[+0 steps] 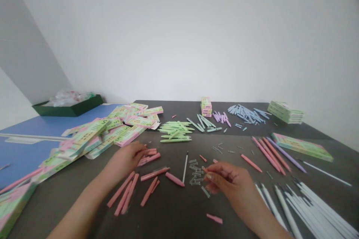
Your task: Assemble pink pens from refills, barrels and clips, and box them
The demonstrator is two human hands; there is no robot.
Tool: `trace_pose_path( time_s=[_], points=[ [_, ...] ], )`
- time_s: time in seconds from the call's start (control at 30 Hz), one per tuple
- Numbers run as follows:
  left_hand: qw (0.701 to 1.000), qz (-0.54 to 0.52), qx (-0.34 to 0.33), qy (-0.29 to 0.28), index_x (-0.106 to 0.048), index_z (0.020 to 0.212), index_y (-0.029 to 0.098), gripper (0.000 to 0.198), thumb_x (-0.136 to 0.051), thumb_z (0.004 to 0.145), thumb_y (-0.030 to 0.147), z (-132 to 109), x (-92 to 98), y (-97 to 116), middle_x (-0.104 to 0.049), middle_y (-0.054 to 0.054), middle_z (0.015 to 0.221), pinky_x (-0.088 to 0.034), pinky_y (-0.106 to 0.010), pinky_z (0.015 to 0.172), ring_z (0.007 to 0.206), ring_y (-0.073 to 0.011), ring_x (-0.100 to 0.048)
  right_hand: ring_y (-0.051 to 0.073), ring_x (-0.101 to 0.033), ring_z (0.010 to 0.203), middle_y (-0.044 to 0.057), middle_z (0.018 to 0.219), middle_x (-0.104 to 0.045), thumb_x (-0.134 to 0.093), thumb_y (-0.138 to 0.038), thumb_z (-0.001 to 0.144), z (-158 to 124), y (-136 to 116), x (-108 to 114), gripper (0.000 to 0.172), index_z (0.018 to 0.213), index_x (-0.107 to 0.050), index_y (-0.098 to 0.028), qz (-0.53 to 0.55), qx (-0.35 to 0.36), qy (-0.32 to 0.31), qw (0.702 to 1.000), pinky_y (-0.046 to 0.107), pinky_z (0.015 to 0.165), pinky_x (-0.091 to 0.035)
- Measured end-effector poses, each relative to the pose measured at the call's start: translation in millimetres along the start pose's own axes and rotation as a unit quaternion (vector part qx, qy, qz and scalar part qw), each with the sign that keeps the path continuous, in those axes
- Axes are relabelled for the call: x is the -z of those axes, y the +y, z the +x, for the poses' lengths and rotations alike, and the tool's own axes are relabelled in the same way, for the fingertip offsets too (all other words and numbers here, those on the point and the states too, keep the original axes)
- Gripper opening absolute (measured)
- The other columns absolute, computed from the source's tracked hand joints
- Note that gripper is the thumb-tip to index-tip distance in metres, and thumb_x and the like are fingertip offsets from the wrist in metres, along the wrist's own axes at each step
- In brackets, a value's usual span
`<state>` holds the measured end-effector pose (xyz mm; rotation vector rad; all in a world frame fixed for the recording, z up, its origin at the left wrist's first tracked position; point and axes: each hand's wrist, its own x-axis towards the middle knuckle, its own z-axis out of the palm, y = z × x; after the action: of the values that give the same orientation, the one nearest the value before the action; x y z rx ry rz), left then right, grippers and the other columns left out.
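My left hand rests on the dark table, fingers curled over a pink pen barrel among several pink pen barrels. My right hand is pinched shut near a small orange-pink piece, right beside a heap of small clear pen parts. A thin white refill lies between the hands. A short pink cap lies near my right wrist.
Pink-and-green flat boxes pile up at the left. Green barrels, purple parts and blue parts lie at the back. White refills fill the right front. Assembled pink and purple pens lie at right. A dark green tray sits far left.
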<state>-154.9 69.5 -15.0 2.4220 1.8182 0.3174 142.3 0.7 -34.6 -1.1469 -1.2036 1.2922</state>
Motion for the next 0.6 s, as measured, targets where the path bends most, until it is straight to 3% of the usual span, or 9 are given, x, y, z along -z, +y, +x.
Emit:
trace_pose_path(
  time_s=[0.13, 0.23, 0.47, 0.6],
  points=[
    [0.995, 0.015, 0.088, 0.043, -0.065, 0.081, 0.017, 0.030, -0.039, 0.082, 0.032, 6, 4.8, -38, -0.069, -0.009, 0.085, -0.043, -0.030, 0.067, 0.079, -0.0244, -0.063, 0.013, -0.059, 0.052, 0.002, 0.058, -0.064, -0.072, -0.043, 0.065, 1, 2, 2, 0.029, 0.070, -0.068, -0.014, -0.013, 0.004, 0.001, 1.000, 0.022, 0.048, -0.046],
    [0.994, 0.012, 0.104, 0.034, -0.066, 0.079, 0.018, 0.026, -0.042, 0.077, 0.029, 8, -0.8, -51, -0.069, -0.008, 0.081, -0.041, -0.029, 0.063, 0.075, -0.0239, -0.062, 0.013, -0.058, 0.052, 0.001, 0.057, -0.063, -0.071, -0.041, 0.067, 1, 5, 2, 0.027, 0.070, -0.068, -0.014, -0.022, 0.013, 0.003, 1.000, 0.021, 0.048, -0.045],
    [0.998, -0.019, 0.058, -0.025, -0.066, 0.074, 0.018, 0.017, -0.049, 0.073, 0.023, 3, -7.8, -34, -0.070, -0.005, 0.075, -0.041, -0.026, 0.059, 0.070, -0.0210, -0.063, 0.013, -0.060, 0.054, 0.002, 0.062, -0.065, -0.066, -0.037, 0.072, 1, 12, 5, 0.022, 0.076, -0.069, -0.016, -0.052, 0.023, 0.004, 0.998, 0.021, 0.049, -0.046],
    [0.998, -0.036, 0.018, -0.047, -0.068, 0.086, 0.022, 0.021, -0.049, 0.077, 0.026, 2, -15.1, -19, -0.070, -0.006, 0.099, -0.045, -0.028, 0.075, 0.099, -0.0246, -0.061, 0.013, -0.061, 0.055, 0.001, 0.062, -0.064, -0.064, -0.033, 0.074, 0, 13, 6, 0.017, 0.074, -0.070, -0.017, -0.080, 0.041, 0.005, 0.996, 0.019, 0.049, -0.046]
  ],
)
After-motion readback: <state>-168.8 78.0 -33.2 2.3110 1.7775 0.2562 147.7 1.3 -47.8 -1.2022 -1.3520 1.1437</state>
